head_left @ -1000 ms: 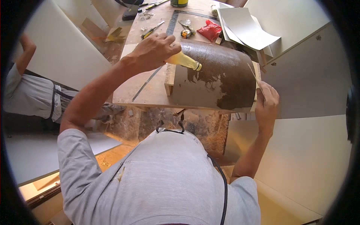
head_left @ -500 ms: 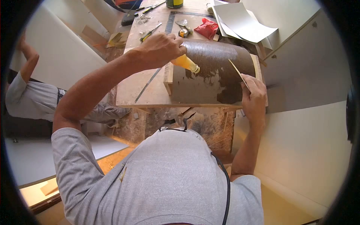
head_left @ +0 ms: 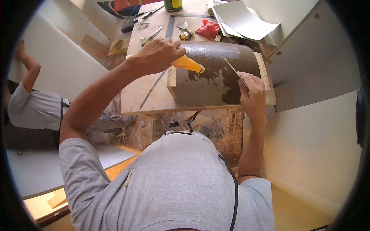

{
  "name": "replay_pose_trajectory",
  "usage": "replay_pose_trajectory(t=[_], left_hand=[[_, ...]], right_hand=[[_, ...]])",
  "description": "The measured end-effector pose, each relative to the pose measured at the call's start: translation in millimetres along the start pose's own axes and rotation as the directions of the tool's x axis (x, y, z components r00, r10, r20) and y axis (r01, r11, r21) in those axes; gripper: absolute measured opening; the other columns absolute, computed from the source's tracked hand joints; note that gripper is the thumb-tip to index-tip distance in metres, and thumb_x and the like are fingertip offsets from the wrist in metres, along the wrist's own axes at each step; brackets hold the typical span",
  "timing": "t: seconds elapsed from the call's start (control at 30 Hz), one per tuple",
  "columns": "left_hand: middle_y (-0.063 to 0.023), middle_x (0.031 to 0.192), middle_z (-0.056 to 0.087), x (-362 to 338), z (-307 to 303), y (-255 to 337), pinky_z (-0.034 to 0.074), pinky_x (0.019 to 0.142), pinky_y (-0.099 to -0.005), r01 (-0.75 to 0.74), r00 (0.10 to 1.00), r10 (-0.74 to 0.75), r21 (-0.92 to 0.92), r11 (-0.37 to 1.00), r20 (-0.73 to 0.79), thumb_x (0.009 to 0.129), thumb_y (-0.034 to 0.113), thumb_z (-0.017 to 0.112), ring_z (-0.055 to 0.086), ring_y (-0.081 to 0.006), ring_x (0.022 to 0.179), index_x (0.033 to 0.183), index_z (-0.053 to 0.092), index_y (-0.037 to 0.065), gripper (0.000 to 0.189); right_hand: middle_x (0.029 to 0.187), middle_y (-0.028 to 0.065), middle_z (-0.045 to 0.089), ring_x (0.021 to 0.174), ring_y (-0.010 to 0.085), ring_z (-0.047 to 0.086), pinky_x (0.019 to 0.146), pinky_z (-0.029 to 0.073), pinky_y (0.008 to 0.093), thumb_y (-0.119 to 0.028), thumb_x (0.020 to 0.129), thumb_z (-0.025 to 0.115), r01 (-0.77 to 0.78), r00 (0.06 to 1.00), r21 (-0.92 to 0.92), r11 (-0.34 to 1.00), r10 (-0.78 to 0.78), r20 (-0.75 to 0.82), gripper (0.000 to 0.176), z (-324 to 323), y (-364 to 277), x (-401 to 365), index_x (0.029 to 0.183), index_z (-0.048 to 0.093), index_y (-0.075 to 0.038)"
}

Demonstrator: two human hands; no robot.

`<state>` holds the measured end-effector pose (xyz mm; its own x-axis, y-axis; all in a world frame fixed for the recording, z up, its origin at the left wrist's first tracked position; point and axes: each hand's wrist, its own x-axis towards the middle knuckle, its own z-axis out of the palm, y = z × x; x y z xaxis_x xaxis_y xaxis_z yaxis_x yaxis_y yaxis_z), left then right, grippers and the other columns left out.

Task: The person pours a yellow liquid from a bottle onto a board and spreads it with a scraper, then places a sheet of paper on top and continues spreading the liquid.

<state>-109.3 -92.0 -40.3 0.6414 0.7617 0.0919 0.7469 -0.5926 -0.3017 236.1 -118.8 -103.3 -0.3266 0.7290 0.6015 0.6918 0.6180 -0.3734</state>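
My left hand (head_left: 160, 54) is wrapped around a yellow-orange bottle (head_left: 187, 64), tilted so its mouth points right and down over a curved panel (head_left: 200, 92). A dark, wet-looking brown coating covers the panel's upper part and right side, with a ragged edge. The lower left part is a duller, lighter brown. In my right hand (head_left: 253, 90), at the panel's right side, is a thin, flat wooden stick (head_left: 234, 70), its far end slanting up and left over the coating. Light wooden end pieces (head_left: 172, 82) support the panel on the workbench (head_left: 133, 98).
Behind the panel lie a tape measure (head_left: 185, 36), a red plastic bag (head_left: 208, 29), a metal square (head_left: 170, 27) and white sheets (head_left: 246, 19). A can (head_left: 173, 5) stands at the far edge. Another person (head_left: 36, 107) is at the left by a large pale panel (head_left: 58, 54).
The stick and my right hand have shifted left across the panel. The bottle stays tilted over the coating, held in my left hand. The whole view has moved slightly.
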Motion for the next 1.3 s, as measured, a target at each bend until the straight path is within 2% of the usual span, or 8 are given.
replay_pose_trajectory(t=[0.37,0.77,0.87,0.93,1.07,1.3], left_hand=[[-0.0106,0.106,0.067,-4,1,-1,0.061,0.086,-0.0386,0.027,1.000,-0.027,-0.030,0.999,-0.007,0.083,0.011,0.083,0.071,-0.0270,0.100,0.116,0.065,0.005,0.039],[-0.0114,0.109,0.068,-9,6,-5,0.059,0.090,-0.0416,0.085,0.996,-0.086,-0.051,0.995,-0.002,0.082,0.012,0.083,0.070,-0.0296,0.103,0.118,0.064,0.006,0.041],[-0.0115,0.109,0.068,-11,5,-3,0.059,0.088,-0.0421,0.119,0.993,-0.117,-0.065,0.991,0.032,0.083,0.013,0.082,0.070,-0.0294,0.102,0.117,0.065,0.006,0.039],[-0.0111,0.107,0.069,-14,3,-3,0.060,0.086,-0.0414,0.083,0.995,-0.085,-0.053,0.995,-0.045,0.084,0.014,0.083,0.070,-0.0276,0.099,0.115,0.066,0.005,0.036],[-0.0105,0.106,0.069,-13,1,-1,0.060,0.086,-0.0401,0.111,0.994,-0.111,-0.049,0.993,-0.007,0.085,0.014,0.083,0.071,-0.0263,0.098,0.114,0.068,0.005,0.034],[-0.0103,0.107,0.069,-14,-4,-1,0.060,0.088,-0.0399,0.145,0.989,-0.146,-0.049,0.988,-0.006,0.079,0.014,0.088,0.070,-0.0260,0.099,0.115,0.067,0.006,0.042]], right_hand=[[0.113,0.0157,0.074,0.107,0.0369,0.067,0.100,0.046,0.0488,-0.009,0.098,0.064,0.002,1.000,0.019,1.000,-0.002,0.014,0.023,11,2,-3,0.119,0.073,-0.003],[0.114,0.0150,0.074,0.108,0.0351,0.068,0.102,0.046,0.0486,-0.011,0.098,0.064,0.014,1.000,0.057,0.998,-0.014,-0.003,0.023,15,5,4,0.119,0.073,-0.004],[0.114,0.0148,0.074,0.108,0.0348,0.068,0.103,0.046,0.0484,-0.011,0.098,0.064,0.020,1.000,0.050,0.999,-0.019,-0.008,0.023,16,7,5,0.119,0.073,-0.004],[0.114,0.0148,0.074,0.108,0.0347,0.068,0.103,0.046,0.0482,-0.011,0.098,0.064,0.019,1.000,0.057,0.998,-0.018,-0.012,0.023,17,8,6,0.119,0.073,-0.004],[0.114,0.0148,0.075,0.108,0.0346,0.069,0.103,0.046,0.0478,-0.011,0.099,0.064,0.022,1.000,0.078,0.997,-0.021,-0.019,0.023,17,7,7,0.119,0.073,-0.003],[0.113,0.0148,0.075,0.107,0.0346,0.069,0.102,0.046,0.0475,-0.011,0.099,0.064,0.009,1.000,0.078,0.997,-0.006,-0.028,0.023,16,6,10,0.118,0.073,-0.003]])
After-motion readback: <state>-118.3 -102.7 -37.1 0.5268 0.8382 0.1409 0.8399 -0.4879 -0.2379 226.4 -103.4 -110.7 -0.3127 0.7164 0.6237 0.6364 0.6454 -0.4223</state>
